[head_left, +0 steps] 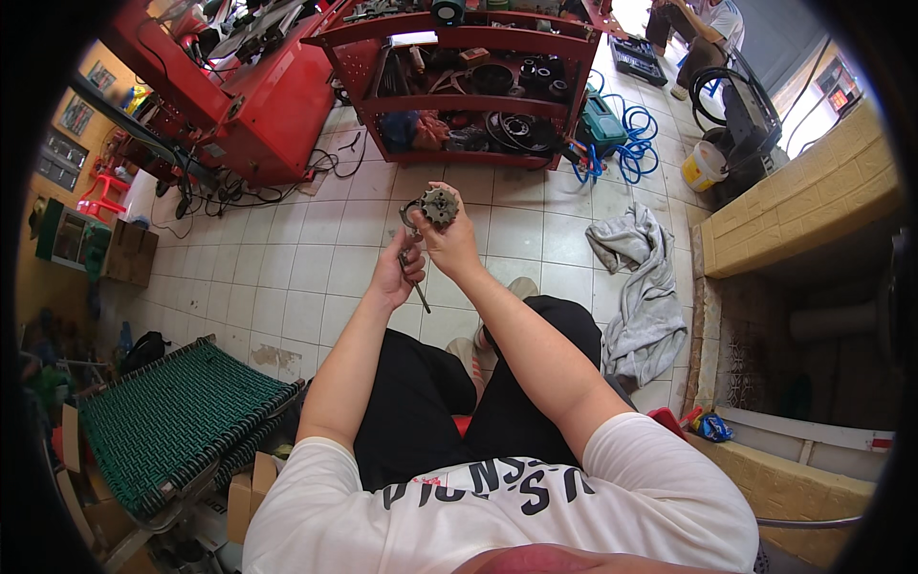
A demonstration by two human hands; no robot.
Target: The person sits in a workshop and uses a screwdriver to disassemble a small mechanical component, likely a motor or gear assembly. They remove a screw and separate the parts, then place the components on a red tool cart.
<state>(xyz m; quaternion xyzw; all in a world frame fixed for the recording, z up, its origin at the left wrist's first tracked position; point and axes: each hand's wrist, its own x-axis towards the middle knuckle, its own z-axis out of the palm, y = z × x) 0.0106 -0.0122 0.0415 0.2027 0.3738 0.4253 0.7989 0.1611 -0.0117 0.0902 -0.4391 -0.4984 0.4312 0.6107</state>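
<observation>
In front of my knees, my right hand [451, 241] grips a round grey metal part with teeth around its edge [439, 207], like a small sprocket or gear. Its toothed face is turned up toward me. Just left of it, my left hand [394, 272] is closed around a thin dark metal rod [423, 297], whose lower end sticks out below the fingers. A curved metal piece [408, 213] shows between the two hands, against the toothed part; whether it belongs to the rod I cannot tell. Both hands are close together, above the tiled floor.
Ahead stands a red tool cart [459, 100] loaded with parts, beside a red machine [273, 120]. A blue hose [636, 143] and a grey cloth [643, 287] lie to the right. A green woven seat [186, 416] is at left. Another person [712, 24] sits far right.
</observation>
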